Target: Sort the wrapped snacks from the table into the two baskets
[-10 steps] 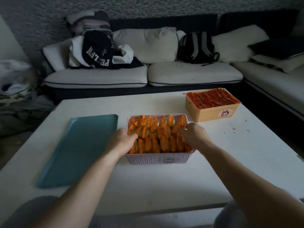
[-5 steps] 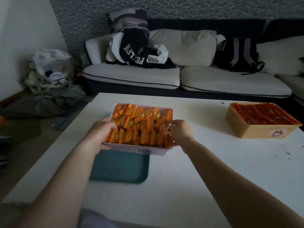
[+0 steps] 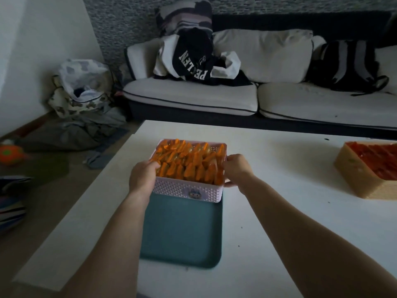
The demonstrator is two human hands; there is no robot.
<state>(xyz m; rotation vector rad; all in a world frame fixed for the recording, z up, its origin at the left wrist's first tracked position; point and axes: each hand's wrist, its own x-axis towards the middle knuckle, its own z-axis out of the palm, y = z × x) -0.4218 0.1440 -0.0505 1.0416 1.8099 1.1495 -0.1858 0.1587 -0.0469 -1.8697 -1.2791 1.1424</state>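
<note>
Snacks [image 3: 189, 166] in glossy orange wrappers stand packed on end in a pink basket [image 3: 184, 189] at the middle of the scene, held over the far end of a tray; whether it rests on the tray or hangs clear of it cannot be told. Behind, a sofa [image 3: 193, 97] with pale cushions piped in dark trim carries a dark garment [image 3: 193, 59] whose white block letters, upside down, seem to read "PECLEN", and a black backpack [image 3: 348, 65] with grey stripes. The white worktop [image 3: 290, 222] is smooth and rectangular. On it lies a matte teal tray [image 3: 180, 231] with rounded corners. At the right stands a tan woven-look basket [image 3: 363, 179] full of red wrapped snacks [image 3: 373, 153]. The left hand [image 3: 142, 176] grips the pink basket's left wall, fingers curled over the rim, and the right hand [image 3: 237, 171] grips its right wall likewise. The pink wall is perforated plastic and bears a small cartoon sticker [image 3: 194, 194], with no writing legible.
</note>
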